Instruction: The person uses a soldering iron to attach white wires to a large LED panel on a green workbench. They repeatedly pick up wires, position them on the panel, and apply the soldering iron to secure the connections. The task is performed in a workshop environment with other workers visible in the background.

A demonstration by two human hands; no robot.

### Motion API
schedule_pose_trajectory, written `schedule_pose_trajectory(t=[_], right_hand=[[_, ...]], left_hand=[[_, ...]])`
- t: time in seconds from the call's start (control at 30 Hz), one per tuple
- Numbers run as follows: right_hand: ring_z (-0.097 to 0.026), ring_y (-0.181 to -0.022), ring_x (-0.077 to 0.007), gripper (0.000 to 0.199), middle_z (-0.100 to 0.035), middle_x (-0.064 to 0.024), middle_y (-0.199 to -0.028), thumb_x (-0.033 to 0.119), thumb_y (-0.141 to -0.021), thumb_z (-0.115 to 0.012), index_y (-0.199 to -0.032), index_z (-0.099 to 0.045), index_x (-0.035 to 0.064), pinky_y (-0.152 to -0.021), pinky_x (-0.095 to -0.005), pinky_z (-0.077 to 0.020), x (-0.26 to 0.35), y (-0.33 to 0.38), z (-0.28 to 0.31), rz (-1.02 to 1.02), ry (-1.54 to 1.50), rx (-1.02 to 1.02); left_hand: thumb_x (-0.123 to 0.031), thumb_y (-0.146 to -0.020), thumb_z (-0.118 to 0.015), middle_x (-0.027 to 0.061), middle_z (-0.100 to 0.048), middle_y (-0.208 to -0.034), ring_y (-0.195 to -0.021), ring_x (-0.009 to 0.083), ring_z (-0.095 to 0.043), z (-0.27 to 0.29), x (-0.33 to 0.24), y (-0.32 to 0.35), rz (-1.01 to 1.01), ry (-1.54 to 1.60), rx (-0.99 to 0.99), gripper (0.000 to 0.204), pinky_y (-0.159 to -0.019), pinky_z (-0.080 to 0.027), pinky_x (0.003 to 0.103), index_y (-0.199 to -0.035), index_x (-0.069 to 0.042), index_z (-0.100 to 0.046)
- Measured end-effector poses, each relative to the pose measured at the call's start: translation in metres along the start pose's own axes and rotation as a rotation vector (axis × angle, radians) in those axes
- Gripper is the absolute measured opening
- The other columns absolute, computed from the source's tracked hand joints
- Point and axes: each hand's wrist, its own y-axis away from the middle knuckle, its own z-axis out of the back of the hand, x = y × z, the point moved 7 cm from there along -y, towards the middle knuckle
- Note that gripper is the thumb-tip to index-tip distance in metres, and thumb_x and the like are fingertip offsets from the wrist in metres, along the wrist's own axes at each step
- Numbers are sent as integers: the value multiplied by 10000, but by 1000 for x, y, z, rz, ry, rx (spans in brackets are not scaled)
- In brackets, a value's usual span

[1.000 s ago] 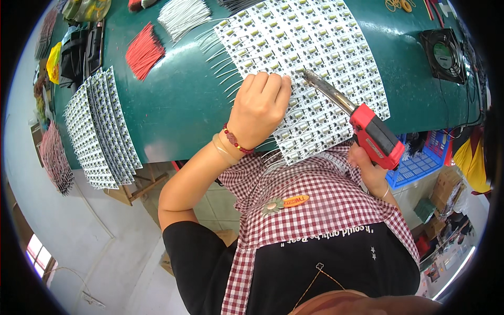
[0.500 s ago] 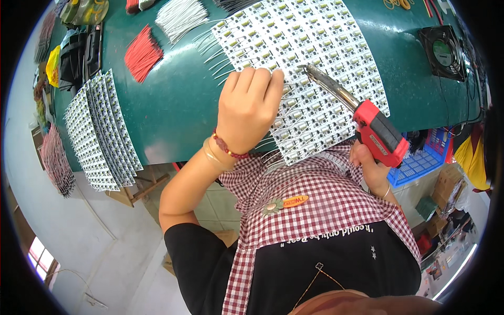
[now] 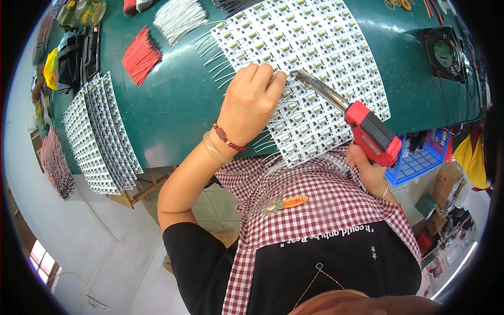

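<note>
A large white sheet of circuit boards (image 3: 336,63) lies on the green table, covered with rows of small parts. White wires (image 3: 223,69) stick out along its left edge. My left hand (image 3: 249,102) is over that side, fingers curled together in a pinch; what they hold is hidden behind the knuckles. In my right hand (image 3: 369,172) is a red and black soldering gun (image 3: 370,131) with a metal barrel. Its darkened tip points up-left and sits just right of my left fingertips, over the sheet; whether it touches a board I cannot tell.
Bundles of red wires (image 3: 142,56) and white wires (image 3: 179,20) lie toward the far left. Overlapping board sheets (image 3: 100,136) hang over the table's left edge. A black fan (image 3: 443,54) stands at the right, above a blue crate (image 3: 422,157) below table level.
The soldering gun has moved left, its tip now closer to my left fingers. My left hand has shifted and turned slightly, still pinched over the sheet.
</note>
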Motion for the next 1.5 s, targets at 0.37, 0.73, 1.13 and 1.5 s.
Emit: schedule_pose_trajectory(t=[0.37,0.73,1.13,1.5], right_hand=[[-530,-585,-112,158,-573,-54,-675,38,-968,-559,-818,-575,-7,-560,-260,-426,0,6,2,65,15,-17],[-536,-600,-119,140,-576,-62,-692,29,-975,-549,-844,-571,-15,-578,-266,-439,0,6,0,17,1,8],[-532,-591,-117,126,-563,-54,-681,35,-973,-556,-858,-568,-15,-577,-272,-447,-2,7,1,-5,-31,-34],[-529,-597,-102,143,-584,-52,-707,70,-977,-567,-854,-576,-4,-572,-256,-434,4,6,-2,77,52,17]], left_hand=[[49,-689,-624,63,-529,-784,-725,217,-556,-1,0,0,8,-3,3,300,-658,-478,335,-970,-38,-685],[50,-691,-634,56,-525,-774,-711,215,-561,-1,5,2,14,31,-25,298,-642,-482,331,-962,-61,-687],[53,-681,-632,62,-508,-762,-703,215,-552,0,2,0,5,39,-31,299,-635,-479,330,-958,-44,-690],[56,-677,-626,61,-497,-752,-703,216,-549,0,3,0,11,36,-37,292,-635,-477,334,-943,-48,-684]])
